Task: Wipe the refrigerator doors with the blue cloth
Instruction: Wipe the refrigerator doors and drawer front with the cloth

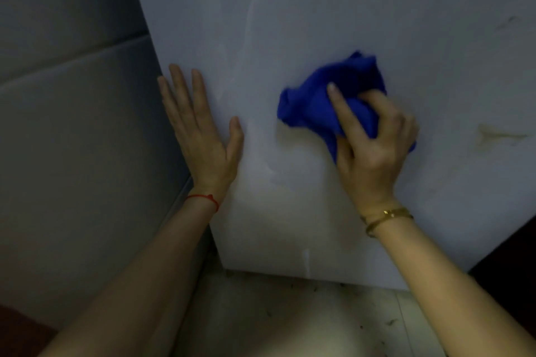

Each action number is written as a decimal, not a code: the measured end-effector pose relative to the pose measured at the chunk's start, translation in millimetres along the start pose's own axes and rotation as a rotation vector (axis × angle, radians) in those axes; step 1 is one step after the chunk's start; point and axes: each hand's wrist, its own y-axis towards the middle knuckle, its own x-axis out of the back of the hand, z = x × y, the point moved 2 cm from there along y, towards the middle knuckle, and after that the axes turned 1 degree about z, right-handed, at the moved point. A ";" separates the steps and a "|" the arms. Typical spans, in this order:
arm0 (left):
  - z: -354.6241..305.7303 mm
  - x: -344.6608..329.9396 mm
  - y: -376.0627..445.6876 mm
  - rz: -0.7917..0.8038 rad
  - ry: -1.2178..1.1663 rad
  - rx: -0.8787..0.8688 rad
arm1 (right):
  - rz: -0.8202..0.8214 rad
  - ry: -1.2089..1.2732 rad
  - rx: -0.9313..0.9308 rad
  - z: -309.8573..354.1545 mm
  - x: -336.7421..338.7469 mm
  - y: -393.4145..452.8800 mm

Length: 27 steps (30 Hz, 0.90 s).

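The white refrigerator door (319, 14) fills most of the view, seen from above at a slant. A crumpled blue cloth (316, 95) is pressed against the door's middle, and my right hand (374, 142) is shut on it, index finger stretched over the fabric. My left hand (200, 130) lies flat on the door near its left edge, fingers spread and holding nothing. A yellowish stain (499, 136) and a dark smudge (506, 22) mark the door to the right of the cloth.
A grey tiled wall (72, 124) stands close to the left of the refrigerator. Below the door's bottom edge lies a pale tiled floor (304, 319) with dark specks of dirt. A dark area (516, 252) sits at the lower right.
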 end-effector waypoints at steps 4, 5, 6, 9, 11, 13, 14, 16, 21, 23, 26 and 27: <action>1.8 1.3 -1.1 0.008 0.004 -0.008 | 0.113 -0.020 0.248 31.1 -11.5 -42.0; 1.4 1.9 -1.5 0.007 0.006 -0.009 | 0.206 0.020 0.379 34.5 -10.2 -69.9; 0.7 2.3 -2.0 0.007 0.002 -0.009 | 0.294 0.054 0.483 33.1 -7.1 -93.7; -2.3 4.2 -2.5 0.018 -0.009 0.000 | 0.433 0.072 0.591 9.9 5.9 -120.2; -4.8 5.7 -2.8 0.027 -0.015 0.015 | 0.399 0.071 0.527 -13.3 19.9 -106.6; -7.6 6.0 -2.3 0.021 -0.022 0.031 | 0.259 0.002 0.381 -38.5 31.2 -66.0; -9.6 5.4 -2.0 0.013 -0.022 0.036 | 0.159 -0.051 0.251 -50.3 34.7 -35.1; -15.7 2.6 -2.5 -0.017 -0.011 0.054 | 0.002 -0.041 -0.052 -68.5 34.6 23.3; -34.7 -9.4 -3.0 -0.098 0.011 0.176 | 0.086 -0.107 0.028 -35.7 22.2 7.6; -37.5 -12.8 -3.4 -0.121 0.017 0.190 | 0.245 -0.134 0.198 -23.2 25.0 -49.3; -36.4 -15.5 -3.0 -0.134 0.023 0.168 | 0.323 -0.150 0.183 -43.6 36.5 -76.5; -35.3 -15.6 -2.7 -0.134 0.031 0.167 | 0.290 -0.160 0.156 -55.3 41.5 -66.9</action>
